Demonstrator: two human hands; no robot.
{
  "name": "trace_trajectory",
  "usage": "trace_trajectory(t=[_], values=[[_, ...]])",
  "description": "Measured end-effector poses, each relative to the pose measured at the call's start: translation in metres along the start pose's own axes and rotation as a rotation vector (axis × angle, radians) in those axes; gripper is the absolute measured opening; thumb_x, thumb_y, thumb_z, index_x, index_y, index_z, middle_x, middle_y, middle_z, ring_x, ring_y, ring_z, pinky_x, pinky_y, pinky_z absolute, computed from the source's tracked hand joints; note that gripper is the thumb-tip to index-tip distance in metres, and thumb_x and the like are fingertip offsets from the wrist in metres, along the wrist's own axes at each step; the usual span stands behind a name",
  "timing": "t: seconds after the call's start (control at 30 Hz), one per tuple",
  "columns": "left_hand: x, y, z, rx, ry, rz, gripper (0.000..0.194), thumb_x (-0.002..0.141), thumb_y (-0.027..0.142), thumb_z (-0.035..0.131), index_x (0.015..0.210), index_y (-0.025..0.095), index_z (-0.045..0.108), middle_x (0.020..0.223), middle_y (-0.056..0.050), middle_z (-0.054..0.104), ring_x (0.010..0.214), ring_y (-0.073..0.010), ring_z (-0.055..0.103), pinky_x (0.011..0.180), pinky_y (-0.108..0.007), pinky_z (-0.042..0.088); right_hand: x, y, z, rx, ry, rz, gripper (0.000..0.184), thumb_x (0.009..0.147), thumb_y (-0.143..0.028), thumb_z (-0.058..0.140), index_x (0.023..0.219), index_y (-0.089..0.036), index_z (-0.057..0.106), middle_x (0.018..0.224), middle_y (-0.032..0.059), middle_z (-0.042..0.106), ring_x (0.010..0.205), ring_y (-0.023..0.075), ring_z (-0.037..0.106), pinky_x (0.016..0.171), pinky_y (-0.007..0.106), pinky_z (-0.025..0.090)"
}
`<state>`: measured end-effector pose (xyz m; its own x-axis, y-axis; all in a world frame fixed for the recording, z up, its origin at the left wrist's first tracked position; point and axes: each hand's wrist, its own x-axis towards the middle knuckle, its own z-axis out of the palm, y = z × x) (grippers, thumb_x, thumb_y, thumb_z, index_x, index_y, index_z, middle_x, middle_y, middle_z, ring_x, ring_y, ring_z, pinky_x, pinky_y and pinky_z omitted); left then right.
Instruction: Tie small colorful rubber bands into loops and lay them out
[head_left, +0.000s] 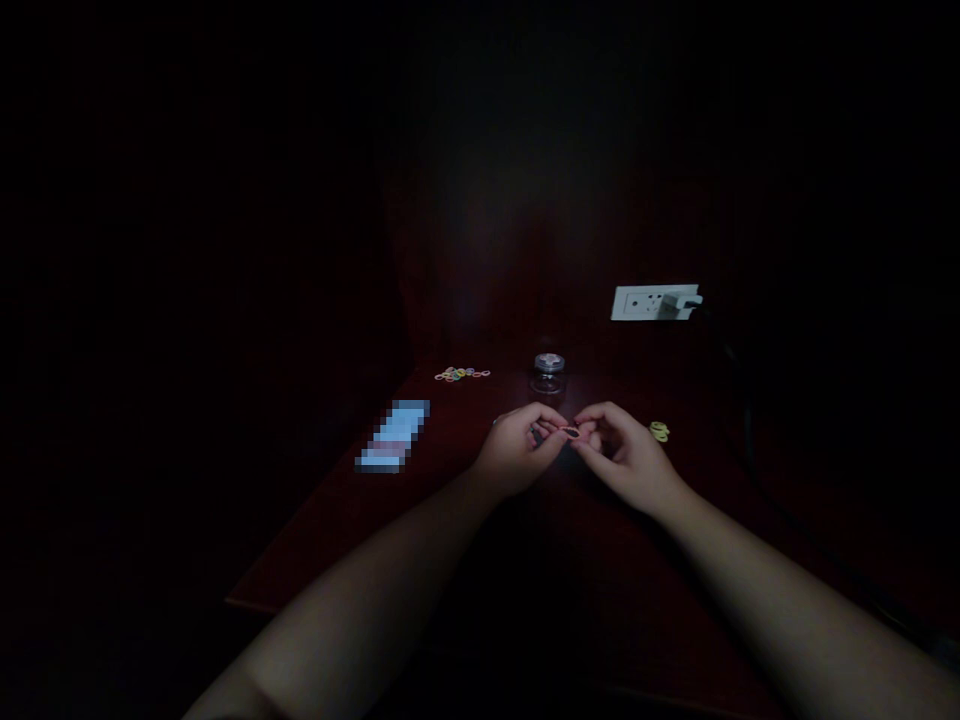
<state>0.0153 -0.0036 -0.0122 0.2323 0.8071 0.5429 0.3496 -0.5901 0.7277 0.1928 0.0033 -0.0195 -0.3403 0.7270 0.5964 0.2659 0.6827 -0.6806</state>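
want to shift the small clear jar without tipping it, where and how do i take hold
Probably by opposite sides of the round lid, coming straight down from above: the jar stands upright with the lid on top, and the dim light hides much of its lower body. Whether the lid is tight, I can't tell.

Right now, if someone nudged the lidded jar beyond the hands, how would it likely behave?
The jar looks clear and hard-walled, so probably stiff rather than floppy. Its rounded side seems smooth, perhaps slippery. Standing upright and looking squat, it would likelier slide than tip or roll.
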Motion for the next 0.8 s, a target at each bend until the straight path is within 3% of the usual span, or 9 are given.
trace_trajectory(t=[0.23,0.6,0.8], values=[[0.0007,-0.0017,0.0019,-0.012,0.015,-0.001,0.019,0.08,0.027,0.059,0.093,0.014,0.065,0.084,-0.004,0.069,0.07,-0.0102,0.06,0.058,-0.019,0.044,0.0011,-0.0013,-0.0018,-0.072,0.011,-0.035,0.009,0.084,-0.027,0.059,0.089,-0.019,0.06,0.075,0.0022,0.057,0.061,0.0126,0.049,0.055,0.026,0.041],[0.0009,0.0036,0.0021,-0.042,0.043,0.037,0.018,0.079,0.023,0.059,0.093,0.013,0.065,0.083,-0.005,0.069,0.07,-0.0104,0.061,0.06,-0.019,0.048,0.0015,-0.0008,-0.0073,-0.163,-0.035,-0.051,0.016,0.087,-0.032,0.057,0.085,-0.019,0.065,0.081,0.006,0.064,0.075,0.0187,0.059,0.069,0.031,0.046],[0.0023,0.0031,0.0022,-0.021,0.038,0.084,0.02,0.078,0.021,0.059,0.095,0.013,0.066,0.087,-0.006,0.069,0.072,-0.0106,0.061,0.064,-0.021,0.051,0.0016,-0.0006,-0.009,-0.172,-0.036,-0.05,0.016,0.086,-0.033,0.058,0.085,-0.018,0.065,0.079,0.0059,0.064,0.073,0.0189,0.06,0.067,0.031,0.046]])
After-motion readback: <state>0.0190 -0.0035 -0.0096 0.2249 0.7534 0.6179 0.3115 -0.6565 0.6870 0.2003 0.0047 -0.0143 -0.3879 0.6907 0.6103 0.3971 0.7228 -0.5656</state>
